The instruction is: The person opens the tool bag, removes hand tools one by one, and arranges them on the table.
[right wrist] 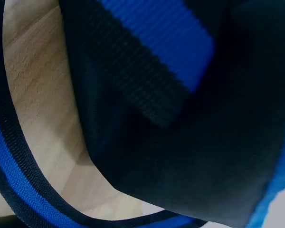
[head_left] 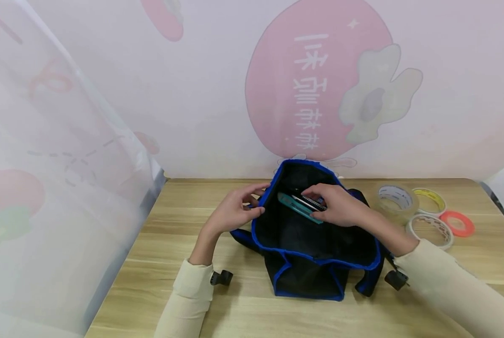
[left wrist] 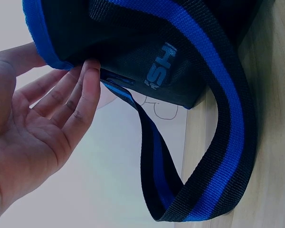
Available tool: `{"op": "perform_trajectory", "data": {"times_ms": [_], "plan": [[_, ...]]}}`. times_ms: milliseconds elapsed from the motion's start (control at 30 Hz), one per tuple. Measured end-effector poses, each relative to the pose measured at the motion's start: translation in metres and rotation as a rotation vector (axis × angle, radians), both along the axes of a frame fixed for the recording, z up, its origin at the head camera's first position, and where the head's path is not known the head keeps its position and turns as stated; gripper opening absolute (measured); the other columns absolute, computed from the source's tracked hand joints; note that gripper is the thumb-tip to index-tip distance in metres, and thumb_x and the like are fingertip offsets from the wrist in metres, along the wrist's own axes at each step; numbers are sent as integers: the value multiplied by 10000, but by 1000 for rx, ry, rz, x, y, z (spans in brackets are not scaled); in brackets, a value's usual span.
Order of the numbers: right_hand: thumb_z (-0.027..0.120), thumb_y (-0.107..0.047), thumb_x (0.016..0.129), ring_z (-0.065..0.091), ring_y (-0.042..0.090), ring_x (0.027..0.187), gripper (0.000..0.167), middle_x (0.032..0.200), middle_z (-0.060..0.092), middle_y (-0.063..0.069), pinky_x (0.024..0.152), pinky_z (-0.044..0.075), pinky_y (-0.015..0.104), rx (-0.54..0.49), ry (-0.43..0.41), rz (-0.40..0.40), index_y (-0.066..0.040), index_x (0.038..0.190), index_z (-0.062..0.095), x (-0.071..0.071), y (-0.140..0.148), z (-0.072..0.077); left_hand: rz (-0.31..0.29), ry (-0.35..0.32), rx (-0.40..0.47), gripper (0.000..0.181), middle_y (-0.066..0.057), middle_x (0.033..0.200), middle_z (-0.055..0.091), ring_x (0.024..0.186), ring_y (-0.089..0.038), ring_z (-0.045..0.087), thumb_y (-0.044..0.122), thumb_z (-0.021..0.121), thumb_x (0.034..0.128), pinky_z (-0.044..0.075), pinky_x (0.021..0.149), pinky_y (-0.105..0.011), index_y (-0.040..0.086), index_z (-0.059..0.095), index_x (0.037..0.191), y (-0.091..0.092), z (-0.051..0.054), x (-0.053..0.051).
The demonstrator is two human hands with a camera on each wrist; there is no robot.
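Observation:
A black tool bag with blue trim [head_left: 302, 239] stands with its mouth wide open on the wooden table. My left hand [head_left: 238, 206] holds the bag's left rim, its thumb at the blue edge and its fingers against the outside, as the left wrist view [left wrist: 42, 114] also shows. Inside the mouth, my right hand [head_left: 340, 204] grips a teal utility knife [head_left: 296, 205] together with a slim silver-white tool [head_left: 304, 203] and something dark and ridged. Its fingers partly hide these. The right wrist view shows only the bag's side [right wrist: 199, 166] and strap.
Several tape rolls lie right of the bag: a wide clear roll [head_left: 397, 199], a yellow-cored roll [head_left: 439, 203], a white-cored roll [head_left: 446, 234] and a red one [head_left: 467, 224]. A blue-black strap [left wrist: 228, 156] loops beside the bag. A printed cloth [head_left: 209, 117] hangs behind the table.

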State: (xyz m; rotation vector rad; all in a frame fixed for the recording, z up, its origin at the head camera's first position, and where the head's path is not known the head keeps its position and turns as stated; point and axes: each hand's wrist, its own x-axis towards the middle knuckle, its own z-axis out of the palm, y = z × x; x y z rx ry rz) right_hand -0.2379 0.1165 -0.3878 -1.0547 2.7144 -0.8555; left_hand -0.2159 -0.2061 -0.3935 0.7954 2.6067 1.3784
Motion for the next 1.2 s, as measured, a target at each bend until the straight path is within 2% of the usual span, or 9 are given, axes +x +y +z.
{"op": "perform_trajectory", "data": {"times_ms": [200,333,533,833,1200], "plan": [[811,-86,928,705,380,1146,505,1289,712,224,910,598,483,25,-3,26,34,1392,653,-13,-11,-14,-1,-2,2,624,-171,1394,689,1062,-270,750,41,741,984,642,883,-350,105,547,1574,0,0,0],[821,-85,920,704,374,1170,510,1306,711,217,954,595,502,26,-20,23,26,1391,659,-17,-20,-24,0,-9,8,615,-174,1391,689,1054,-268,748,47,740,986,646,892,-375,111,554,1569,0,1,0],[826,-75,915,688,373,1200,513,1333,701,216,1003,580,522,30,-35,2,18,1391,660,-20,-28,-33,-2,-9,11,612,-168,1382,693,1048,-251,751,48,741,986,649,892,-370,109,557,1566,1,2,1],[832,-66,908,680,352,1210,520,1358,693,192,1011,573,511,49,-35,-37,-1,1396,666,-24,-32,-43,-8,2,2,613,-173,1384,690,1051,-255,749,49,741,985,644,878,-356,104,555,1567,0,2,-1],[846,-43,889,656,329,1204,537,1348,687,161,1017,561,519,88,-21,-48,-38,1397,672,-20,-34,-50,-13,-1,-5,616,-175,1395,684,1060,-266,747,46,742,986,643,880,-350,106,552,1569,0,0,-1]]}}
